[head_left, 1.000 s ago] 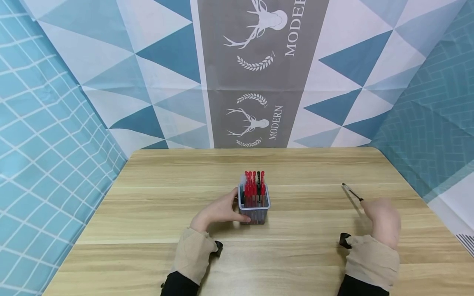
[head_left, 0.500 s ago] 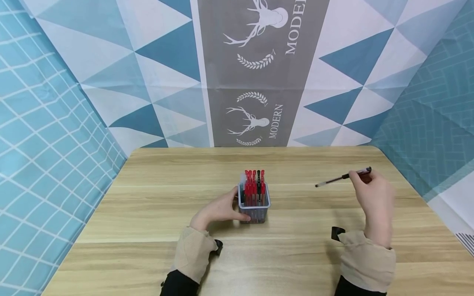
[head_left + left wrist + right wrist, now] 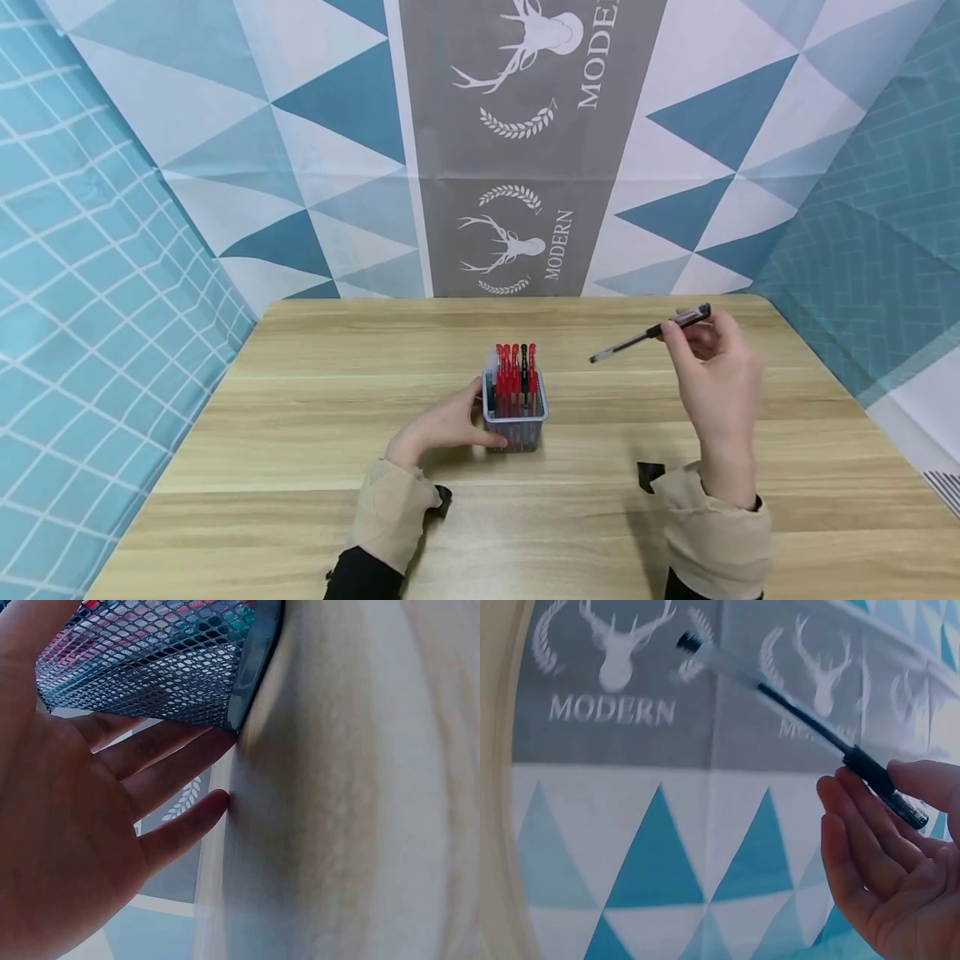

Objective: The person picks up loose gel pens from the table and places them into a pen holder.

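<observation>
A black gel pen with a clear barrel [image 3: 627, 344] is held at its dark cap end between thumb and fingers of my right hand [image 3: 718, 379], above the right part of the table. In the right wrist view the pen [image 3: 802, 715] slants, its clear end pointing away from the hand. Near the table's middle stands a mesh pen holder [image 3: 517, 432] with several red pens [image 3: 507, 379] and a black pen [image 3: 524, 377] upright in it. My left hand [image 3: 444, 423] grips the holder's left side, thumb in front. The left wrist view shows the fingers behind its mesh wall [image 3: 157, 671].
The wooden table [image 3: 315, 400] ends at a back wall cloth [image 3: 337, 167] patterned with triangles and deer heads. Blue patterned cloths [image 3: 90, 267] hang at both sides. Wrist straps with small black parts [image 3: 651, 477] sit on both forearms.
My right hand has lifted the pen from the table's right side and moved up and left with it, turning it over. The left hand and the pen holder have stayed in place.
</observation>
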The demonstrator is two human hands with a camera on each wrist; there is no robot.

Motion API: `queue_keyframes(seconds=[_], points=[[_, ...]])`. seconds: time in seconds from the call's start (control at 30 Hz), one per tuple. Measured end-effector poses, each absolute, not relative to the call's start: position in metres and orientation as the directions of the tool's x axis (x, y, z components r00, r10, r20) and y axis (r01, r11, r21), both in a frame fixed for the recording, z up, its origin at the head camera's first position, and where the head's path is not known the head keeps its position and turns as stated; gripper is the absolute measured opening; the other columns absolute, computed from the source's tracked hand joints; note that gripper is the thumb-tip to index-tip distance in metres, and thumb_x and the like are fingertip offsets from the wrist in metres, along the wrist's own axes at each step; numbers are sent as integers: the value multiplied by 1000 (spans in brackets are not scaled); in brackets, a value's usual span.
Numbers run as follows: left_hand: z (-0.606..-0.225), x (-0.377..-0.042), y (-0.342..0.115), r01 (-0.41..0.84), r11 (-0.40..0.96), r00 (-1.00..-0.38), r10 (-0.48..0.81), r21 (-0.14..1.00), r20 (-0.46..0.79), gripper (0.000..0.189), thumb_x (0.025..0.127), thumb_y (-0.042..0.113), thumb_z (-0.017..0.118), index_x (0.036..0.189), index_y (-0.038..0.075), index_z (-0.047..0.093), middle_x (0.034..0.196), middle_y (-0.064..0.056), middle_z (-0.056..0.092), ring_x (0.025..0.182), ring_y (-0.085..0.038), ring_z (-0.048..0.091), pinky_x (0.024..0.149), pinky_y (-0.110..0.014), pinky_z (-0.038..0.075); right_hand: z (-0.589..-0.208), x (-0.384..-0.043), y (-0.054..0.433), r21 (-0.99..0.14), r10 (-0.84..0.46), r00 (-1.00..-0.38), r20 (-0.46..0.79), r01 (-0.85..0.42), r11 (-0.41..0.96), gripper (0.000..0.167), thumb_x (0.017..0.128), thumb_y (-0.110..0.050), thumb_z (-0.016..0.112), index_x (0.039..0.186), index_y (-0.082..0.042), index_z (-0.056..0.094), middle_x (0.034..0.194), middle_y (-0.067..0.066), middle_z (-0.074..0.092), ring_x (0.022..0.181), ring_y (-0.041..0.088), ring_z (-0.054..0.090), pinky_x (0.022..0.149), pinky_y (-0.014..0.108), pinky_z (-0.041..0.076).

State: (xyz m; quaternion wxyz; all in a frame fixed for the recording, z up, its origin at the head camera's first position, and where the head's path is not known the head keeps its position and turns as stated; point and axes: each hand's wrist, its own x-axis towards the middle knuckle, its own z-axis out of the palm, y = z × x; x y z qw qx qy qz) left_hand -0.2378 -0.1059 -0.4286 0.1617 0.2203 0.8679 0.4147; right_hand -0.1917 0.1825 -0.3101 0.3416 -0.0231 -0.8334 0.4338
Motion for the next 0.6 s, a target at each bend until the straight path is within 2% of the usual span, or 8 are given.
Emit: queue_keyframes(seconds=[0.1,0.3,0.47,0.6], points=[[-429,-238,-105,249,555,-852,515,794,-93,101,62,37,81,142,19,22,128,-1,51,120,-16,45,104,-38,33,-310,-191,170,-709,254,-760,598,-355,610,34,86,-17,62,116,-4,54,85,13,68,72,-13,55,67,6,43],[-428,-238,-106,253,559,-851,517,789,-94,101,62,39,81,142,19,22,127,-2,51,119,-17,46,103,-38,34,-317,-198,141,-658,75,-786,613,-456,599,52,86,-14,61,132,-10,37,81,8,68,76,15,65,62,13,45],[-428,-238,-106,244,559,-848,519,792,-105,101,62,39,81,142,19,22,127,-1,51,119,-17,46,104,-39,33,-329,-207,122,-594,-49,-791,610,-498,631,51,85,-11,63,128,-8,37,78,7,68,70,19,65,56,28,50],[-428,-239,-106,253,542,-844,528,802,-91,99,62,37,81,141,20,24,126,-1,52,118,-17,46,103,-39,34,-338,-212,111,-524,-154,-789,595,-526,670,46,85,-13,63,125,-8,41,76,6,66,71,20,65,60,36,52]])
